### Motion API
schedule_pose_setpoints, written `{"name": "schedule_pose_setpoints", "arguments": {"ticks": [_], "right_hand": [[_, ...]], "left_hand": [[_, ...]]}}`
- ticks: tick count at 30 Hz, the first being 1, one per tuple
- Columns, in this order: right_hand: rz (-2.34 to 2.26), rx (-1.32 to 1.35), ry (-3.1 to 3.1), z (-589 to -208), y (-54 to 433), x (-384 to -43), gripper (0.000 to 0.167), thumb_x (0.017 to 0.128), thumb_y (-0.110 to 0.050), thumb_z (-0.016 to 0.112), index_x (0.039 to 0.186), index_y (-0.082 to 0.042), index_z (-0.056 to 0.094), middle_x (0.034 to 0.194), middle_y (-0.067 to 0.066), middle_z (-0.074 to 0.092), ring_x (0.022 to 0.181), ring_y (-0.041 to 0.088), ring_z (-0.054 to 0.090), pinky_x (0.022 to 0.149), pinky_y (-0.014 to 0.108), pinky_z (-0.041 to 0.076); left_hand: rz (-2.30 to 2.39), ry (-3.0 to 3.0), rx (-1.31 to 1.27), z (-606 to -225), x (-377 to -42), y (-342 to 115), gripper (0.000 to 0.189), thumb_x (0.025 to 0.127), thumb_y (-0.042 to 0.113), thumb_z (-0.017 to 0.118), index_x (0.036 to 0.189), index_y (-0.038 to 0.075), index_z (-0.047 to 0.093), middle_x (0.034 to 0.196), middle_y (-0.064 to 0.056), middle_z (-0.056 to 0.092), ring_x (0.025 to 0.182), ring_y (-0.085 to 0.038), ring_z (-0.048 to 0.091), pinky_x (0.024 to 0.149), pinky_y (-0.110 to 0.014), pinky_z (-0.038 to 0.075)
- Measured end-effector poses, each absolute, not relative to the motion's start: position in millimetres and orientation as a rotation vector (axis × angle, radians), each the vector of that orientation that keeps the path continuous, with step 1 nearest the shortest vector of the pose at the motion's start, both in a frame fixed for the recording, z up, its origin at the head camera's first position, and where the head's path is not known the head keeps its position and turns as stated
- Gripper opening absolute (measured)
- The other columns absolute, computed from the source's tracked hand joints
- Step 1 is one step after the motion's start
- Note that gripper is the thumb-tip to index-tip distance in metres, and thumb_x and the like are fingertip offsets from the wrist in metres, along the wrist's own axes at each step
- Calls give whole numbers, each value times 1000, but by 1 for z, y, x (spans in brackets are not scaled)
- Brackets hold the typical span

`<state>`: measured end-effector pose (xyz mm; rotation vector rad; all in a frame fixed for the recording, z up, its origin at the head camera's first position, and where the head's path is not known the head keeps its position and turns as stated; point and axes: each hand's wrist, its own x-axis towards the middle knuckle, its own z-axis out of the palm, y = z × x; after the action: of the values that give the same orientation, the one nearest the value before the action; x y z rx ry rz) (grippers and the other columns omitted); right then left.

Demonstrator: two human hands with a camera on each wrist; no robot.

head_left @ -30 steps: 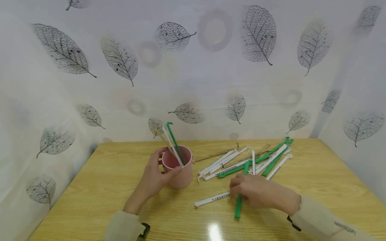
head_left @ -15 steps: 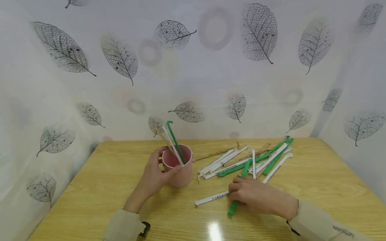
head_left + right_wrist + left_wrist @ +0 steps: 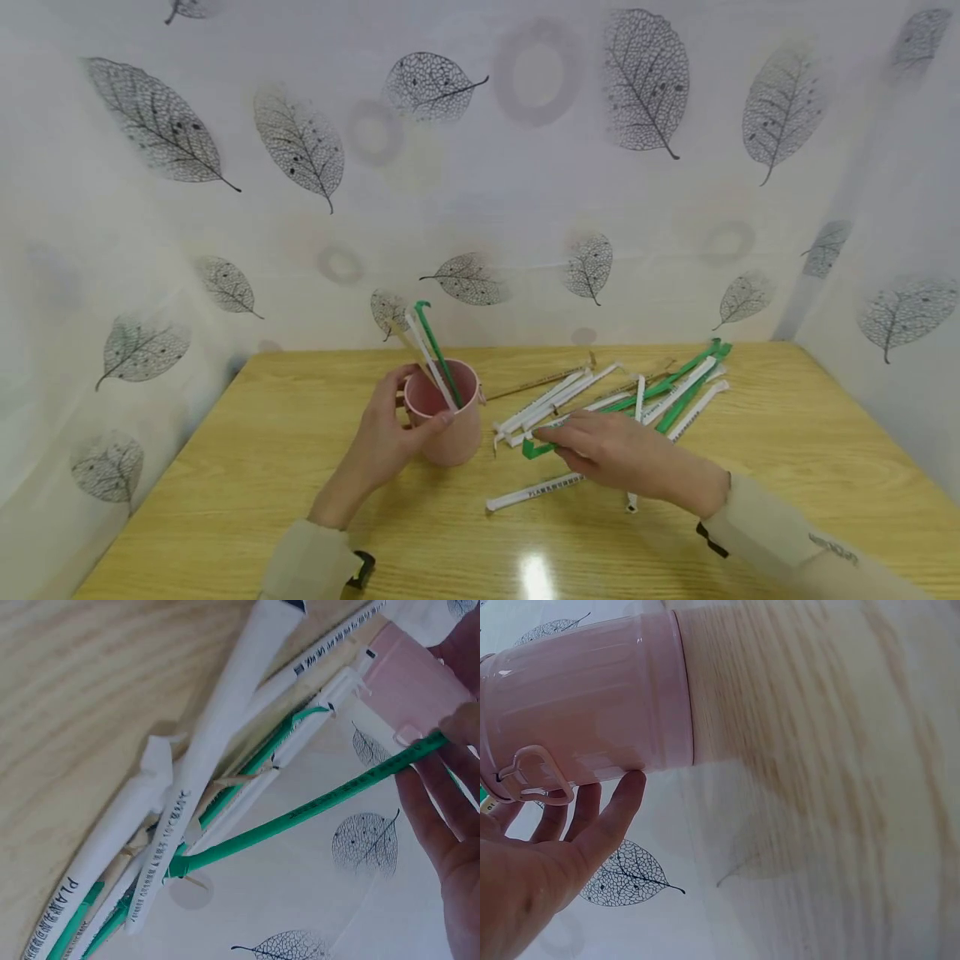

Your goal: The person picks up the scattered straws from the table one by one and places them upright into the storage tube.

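Observation:
A small pink bucket (image 3: 452, 442) with side handles stands upright on the table. My left hand (image 3: 382, 437) holds it from the left, thumb over the near rim and fingers behind; the left wrist view shows fingertips along its wall (image 3: 592, 697). A tan, a white and a green straw (image 3: 437, 350) lean inside. My right hand (image 3: 633, 454) pinches a green wrapped straw (image 3: 300, 814) near one end, over the front of a straw pile. In the right wrist view this straw slants from thumb and finger, its far end overlapping the pile.
Several white, green and brown wrapped straws lie in a loose pile, such as a white one (image 3: 697, 410) at the right. One white straw (image 3: 517, 500) lies apart in front. Behind the wooden table (image 3: 285, 417) hangs a leaf-print cloth (image 3: 525, 192).
My right hand has lifted the green straw and turned it, moving up and left toward the bucket. A white straw's end now shows below that hand. My left hand keeps its grip.

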<state>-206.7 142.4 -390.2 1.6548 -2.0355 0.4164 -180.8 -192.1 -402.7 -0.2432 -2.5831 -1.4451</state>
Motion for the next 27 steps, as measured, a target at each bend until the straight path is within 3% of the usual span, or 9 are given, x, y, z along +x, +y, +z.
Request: {"name": "schedule_pose_setpoints", "arguments": {"ticks": [2,5,17,22,27], "right_hand": [[413,1607,-2024,-386,141,-209,34,109,-19,42,136,-6,59,89,-5,69,69,2,55,60,11,45],[384,1548,-2006,-380,139,-212,41,110,-22,37,144,-5,51,87,-5,67,64,1,49,56,11,41],[711,1505,-1903,-356,127,-228,33,105,-16,52,131,0,65,111,9,75,81,10,67,66,15,51],[954,1470,-1838,-346,119,-233,32,100,-7,62,130,5,63,105,13,74,87,20,74,75,18,59],[1097,1352,-1788,-336,109,-240,41,89,8,69,130,4,63,96,15,76,83,24,75,72,20,61]], "left_hand": [[-1444,-2587,-244,-403,-181,-192,80,89,38,79,152,13,37,143,-12,49,120,-33,58,87,-36,57],[-1445,-2590,-240,-404,-181,-192,80,88,38,79,152,13,37,144,-12,48,120,-33,58,87,-36,57],[-1441,-2595,-220,-404,-180,-191,81,88,39,79,152,14,36,144,-12,48,121,-34,58,88,-38,58],[-1439,-2596,-219,-403,-180,-191,81,88,39,80,152,13,36,144,-12,48,121,-34,58,88,-38,59],[-1432,-2588,-230,-403,-180,-191,81,89,38,80,152,13,36,144,-13,48,121,-33,59,87,-38,59]]}}
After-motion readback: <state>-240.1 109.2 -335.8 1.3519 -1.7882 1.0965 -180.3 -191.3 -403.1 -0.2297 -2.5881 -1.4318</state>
